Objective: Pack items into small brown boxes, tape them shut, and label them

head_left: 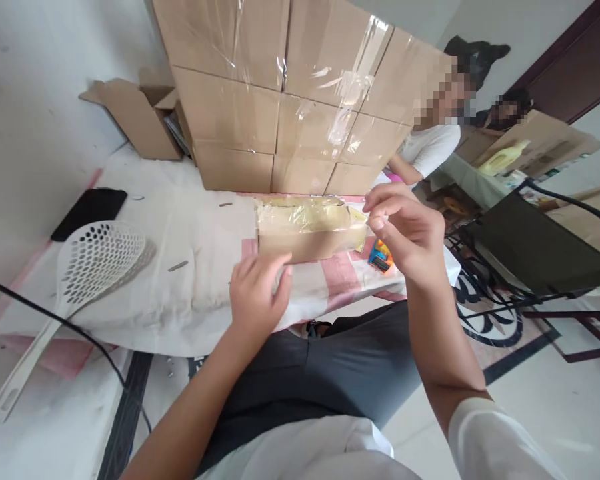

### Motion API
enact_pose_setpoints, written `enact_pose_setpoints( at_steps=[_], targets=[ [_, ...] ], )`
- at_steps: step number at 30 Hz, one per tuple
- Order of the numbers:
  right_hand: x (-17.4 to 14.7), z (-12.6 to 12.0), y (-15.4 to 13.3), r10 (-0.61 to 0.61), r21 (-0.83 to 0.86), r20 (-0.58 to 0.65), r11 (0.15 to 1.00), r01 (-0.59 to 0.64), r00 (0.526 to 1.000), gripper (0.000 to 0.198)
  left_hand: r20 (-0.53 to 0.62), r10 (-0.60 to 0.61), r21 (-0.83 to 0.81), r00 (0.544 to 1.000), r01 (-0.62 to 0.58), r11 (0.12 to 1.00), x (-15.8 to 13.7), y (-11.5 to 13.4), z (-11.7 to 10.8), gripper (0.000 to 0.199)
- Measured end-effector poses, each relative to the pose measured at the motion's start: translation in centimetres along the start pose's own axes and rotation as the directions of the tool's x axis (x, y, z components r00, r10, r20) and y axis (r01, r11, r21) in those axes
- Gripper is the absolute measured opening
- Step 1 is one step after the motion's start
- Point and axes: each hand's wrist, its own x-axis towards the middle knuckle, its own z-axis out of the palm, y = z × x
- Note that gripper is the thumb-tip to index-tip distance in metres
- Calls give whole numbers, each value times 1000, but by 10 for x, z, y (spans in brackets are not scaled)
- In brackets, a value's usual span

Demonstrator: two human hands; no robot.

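A small cardboard box (300, 245) lies on the cloth-covered table in front of me, with shiny clear tape (305, 215) across its upper side. My left hand (257, 293) is at the box's near left corner, fingers stretched out and thumb apart, holding nothing. Over the right end of the box, my right hand (410, 230) is closed in a pinch beside the loose end of the tape. Whatever lies between those fingertips is too small to make out. Just below this hand rests an orange and blue plastic object (380, 256).
Stacked cardboard boxes (315, 120) wrapped in clear film rise behind. At left are a white perforated skimmer (100, 257), a black flat object (91, 212), an open carton (135, 120) and a black cable (80, 325). A person (435, 147) sits at right near a dark chair (555, 247).
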Motion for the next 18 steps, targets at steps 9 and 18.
enact_pose_setpoints(
  at_steps=[9, 18],
  targets=[
    [50, 14, 53, 172, 35, 228, 982, -185, 958, 34, 371, -27, 349, 928, -113, 930, 56, -23, 21, 62],
    [47, 26, 77, 196, 64, 247, 974, -218, 949, 33, 315, 58, 375, 947, -180, 909, 65, -20, 23, 46]
  ],
)
